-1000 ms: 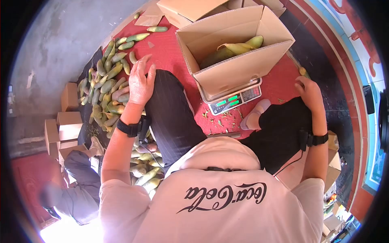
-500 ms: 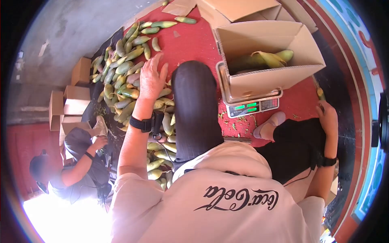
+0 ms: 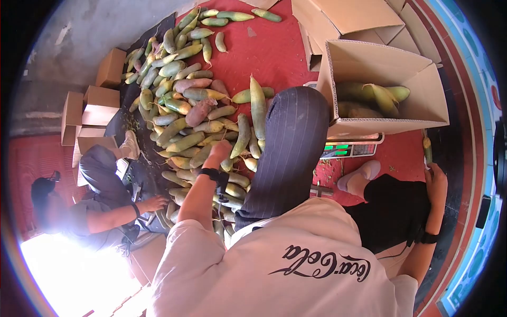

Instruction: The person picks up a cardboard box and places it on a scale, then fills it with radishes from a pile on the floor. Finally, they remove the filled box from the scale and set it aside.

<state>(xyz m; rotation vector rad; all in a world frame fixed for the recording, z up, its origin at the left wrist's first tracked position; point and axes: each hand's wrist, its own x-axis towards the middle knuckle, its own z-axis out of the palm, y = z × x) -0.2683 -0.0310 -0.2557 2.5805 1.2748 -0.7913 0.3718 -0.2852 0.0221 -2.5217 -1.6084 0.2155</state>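
My left hand [image 3: 218, 153] reaches down over the heap of green radishes [image 3: 185, 142], beside my raised knee; its fingers are mostly hidden, so any hold is unclear. A reddish-brown radish [image 3: 200, 112] and several green ones lie just beyond it. My right hand [image 3: 437, 185] rests on my other knee, holding nothing, with its fingers apart. Near its fingertips is a single radish [image 3: 427, 149]. An open cardboard box [image 3: 388, 127] with large green radishes [image 3: 385, 100] inside stands on a scale [image 3: 343, 150] with lit green digits.
At the left, a person [image 3: 100, 195] crouches with a hand [image 3: 153, 204] at the heap's edge. Small cardboard boxes [image 3: 100, 105] stand along the wall. More cardboard [image 3: 364, 16] lies behind the box on the red floor covering [image 3: 264, 50].
My left hand has dropped from above the heap down among the radishes. The view has shifted, so the box appears further right. The other person's hand has moved toward the heap.
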